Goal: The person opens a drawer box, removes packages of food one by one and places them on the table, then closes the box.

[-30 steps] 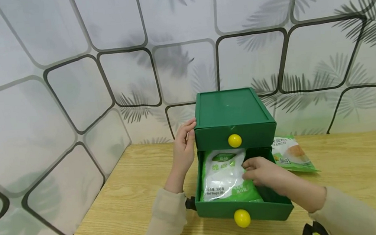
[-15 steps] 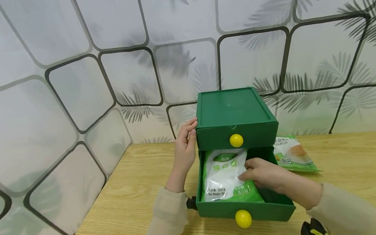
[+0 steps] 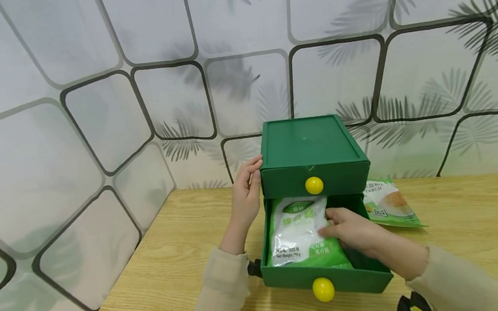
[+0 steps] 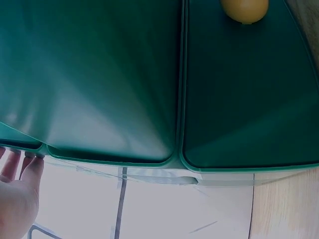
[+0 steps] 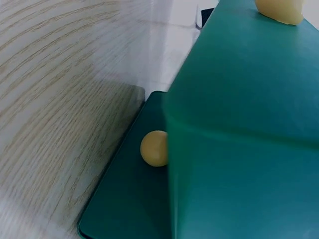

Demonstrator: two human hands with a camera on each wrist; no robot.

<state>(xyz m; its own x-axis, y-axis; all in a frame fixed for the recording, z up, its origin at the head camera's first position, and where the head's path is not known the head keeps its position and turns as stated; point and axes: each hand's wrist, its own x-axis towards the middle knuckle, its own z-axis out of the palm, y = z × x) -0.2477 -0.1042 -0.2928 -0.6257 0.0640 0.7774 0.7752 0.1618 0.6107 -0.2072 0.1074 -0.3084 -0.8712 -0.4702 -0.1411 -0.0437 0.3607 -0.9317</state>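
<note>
A green drawer cabinet (image 3: 312, 142) with yellow round knobs stands on the table. Its lower drawer (image 3: 357, 278) is pulled out, and a white and green bag of sugar (image 3: 291, 235) lies inside, printed side up. My left hand (image 3: 247, 197) rests against the cabinet's left side with fingers extended; the left wrist view shows its fingertips (image 4: 34, 167) along the green edge. Inside the drawer, my right hand (image 3: 355, 232) pinches the bag's right edge, thumb on top and the other fingers partly hidden. That hand does not appear in the right wrist view.
To the right of the cabinet, a white and green starch packet (image 3: 391, 205) lies on the wooden table (image 3: 469, 235). A patterned wall covering (image 3: 248, 91) rises behind the table and along its left. Black wrist-camera mounts show beside both sleeves.
My right thumb has moved slightly left onto the bag's top, while the other fingers have slipped out of sight at its edge. My left hand keeps its place on the cabinet.
</note>
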